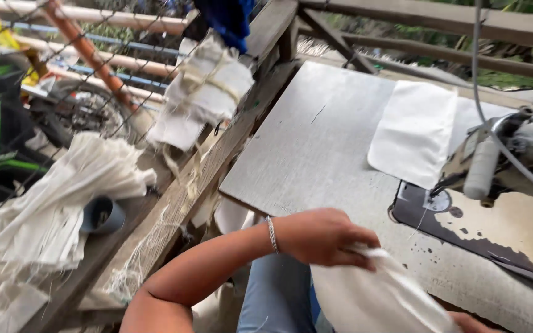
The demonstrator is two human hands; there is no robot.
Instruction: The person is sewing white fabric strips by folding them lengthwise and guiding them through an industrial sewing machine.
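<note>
My left hand (322,237), with a silver bracelet on the wrist, grips the top of a white cloth piece (371,296) over my lap at the front edge of the sewing table (316,142). Only a sliver of my right hand (473,322) shows at the bottom edge, touching the same cloth from below; its grip is hidden. A flat white cloth (414,132) lies on the table beside the sewing machine (507,157) at the right.
A tied bundle of white cloth (202,98) hangs at the wooden rail on the left. A loose heap of white cloth (63,203) and a small dark cup (103,216) lie on a bench. A wire fence (44,92) stands behind.
</note>
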